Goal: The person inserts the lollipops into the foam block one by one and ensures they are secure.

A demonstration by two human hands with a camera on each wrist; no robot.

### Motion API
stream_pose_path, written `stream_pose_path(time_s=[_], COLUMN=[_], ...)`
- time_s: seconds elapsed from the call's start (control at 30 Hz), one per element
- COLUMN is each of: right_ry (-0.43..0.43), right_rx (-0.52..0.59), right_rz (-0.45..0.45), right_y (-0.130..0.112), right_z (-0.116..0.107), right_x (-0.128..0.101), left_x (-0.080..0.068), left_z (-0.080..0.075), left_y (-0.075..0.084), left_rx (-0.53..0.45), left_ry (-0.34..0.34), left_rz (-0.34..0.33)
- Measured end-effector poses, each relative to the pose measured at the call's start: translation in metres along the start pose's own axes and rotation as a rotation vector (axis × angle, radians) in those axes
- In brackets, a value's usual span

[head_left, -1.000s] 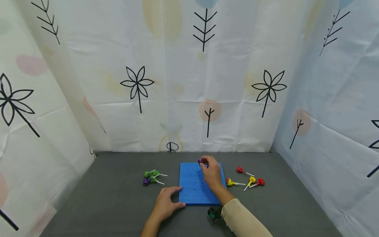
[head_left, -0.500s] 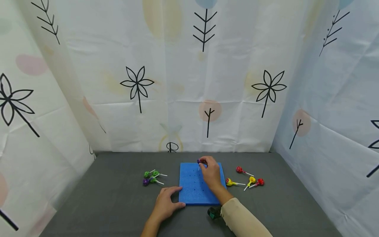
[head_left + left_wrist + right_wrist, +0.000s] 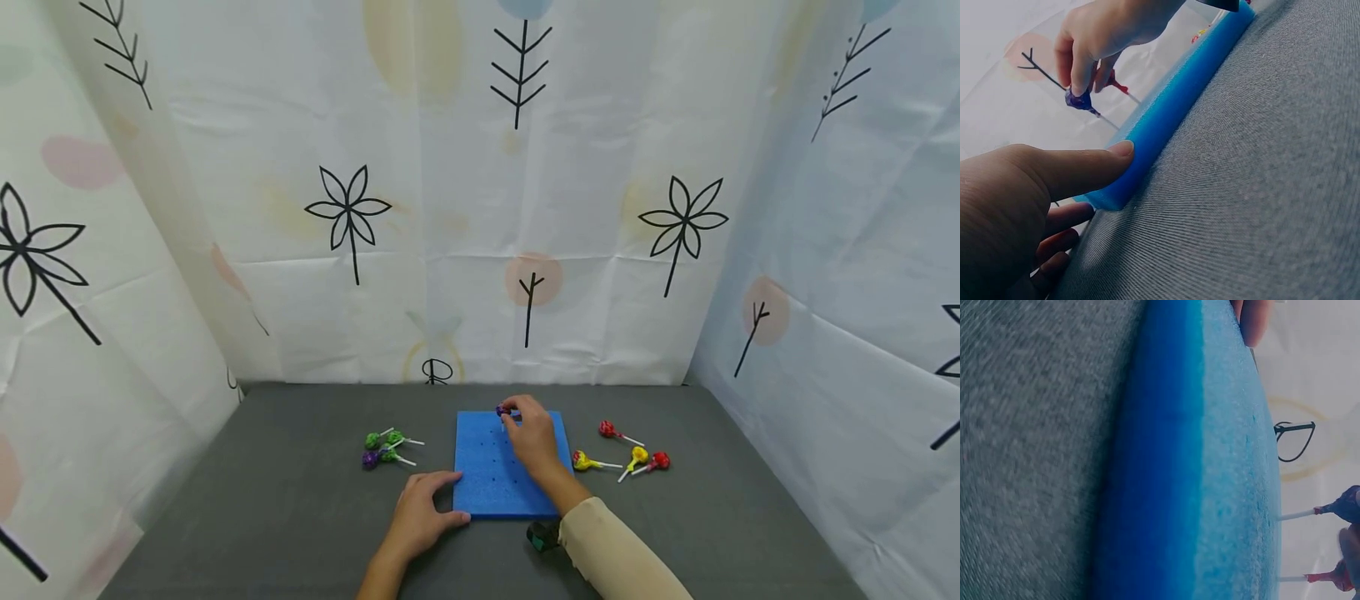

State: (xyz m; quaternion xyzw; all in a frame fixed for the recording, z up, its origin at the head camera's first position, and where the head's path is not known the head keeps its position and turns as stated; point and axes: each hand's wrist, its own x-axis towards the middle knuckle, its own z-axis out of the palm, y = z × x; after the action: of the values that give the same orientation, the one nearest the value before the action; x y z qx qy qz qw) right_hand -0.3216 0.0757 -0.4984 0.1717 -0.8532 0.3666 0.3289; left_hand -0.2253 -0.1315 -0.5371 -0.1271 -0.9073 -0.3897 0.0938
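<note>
A blue foam board (image 3: 487, 492) with rows of small holes lies on the grey table. Over its far edge my right hand (image 3: 534, 437) pinches a purple lollipop (image 3: 1079, 99) by the head, its white stick pointing down at the board. Beside it, a red lollipop (image 3: 1338, 575) stands upright with its stick down at the board; the right hand mostly hides it in the head view. My left hand (image 3: 422, 510) rests at the board's near left corner, the straight thumb (image 3: 1094, 167) pressing the front edge and the fingers along the left side.
Left of the board lie several lollipops: green ones (image 3: 393, 437) and a purple one (image 3: 370, 459). To its right are red (image 3: 660, 460) and yellow (image 3: 639, 455) lollipops. A dark object (image 3: 542, 536) sits by the right sleeve. Patterned cloth (image 3: 450, 167) walls the table.
My right hand has shifted slightly left and down with the purple lollipop. The left hand and the board stay where they were.
</note>
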Motion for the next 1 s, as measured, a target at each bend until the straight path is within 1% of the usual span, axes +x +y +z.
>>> stream_pose_path(time_s=[0.13,0.23,0.53,0.73,0.9,1.0], right_ry=[0.023,0.029,-0.001,-0.028,-0.053,-0.066], right_rx=[-0.071,-0.086,-0.056,-0.038,-0.002,0.006], right_rz=[0.002,0.014,0.061,0.100,0.136,0.142], right_y=[-0.0009,-0.0017,-0.0009,0.0015,0.0020,0.0031], right_z=[-0.0024,-0.0048,-0.0081,-0.0071,-0.0076,-0.0078], right_x=[0.0007,0.0014,0.0014,0.0003,0.0008,0.0008], left_x=[0.0004,-0.0002,-0.0008,-0.0001,0.0007,0.0005], left_z=[-0.0004,-0.0012,-0.0019,-0.0015,-0.0006,0.0001], left_y=[0.0001,0.0008,0.0013,0.0010,0.0007,0.0004], left_rx=[0.003,-0.004,-0.004,0.004,0.003,0.006], left_ry=[-0.004,-0.006,0.000,-0.009,-0.017,-0.022], left_rz=[-0.002,-0.005,0.007,-0.005,-0.013,-0.018])
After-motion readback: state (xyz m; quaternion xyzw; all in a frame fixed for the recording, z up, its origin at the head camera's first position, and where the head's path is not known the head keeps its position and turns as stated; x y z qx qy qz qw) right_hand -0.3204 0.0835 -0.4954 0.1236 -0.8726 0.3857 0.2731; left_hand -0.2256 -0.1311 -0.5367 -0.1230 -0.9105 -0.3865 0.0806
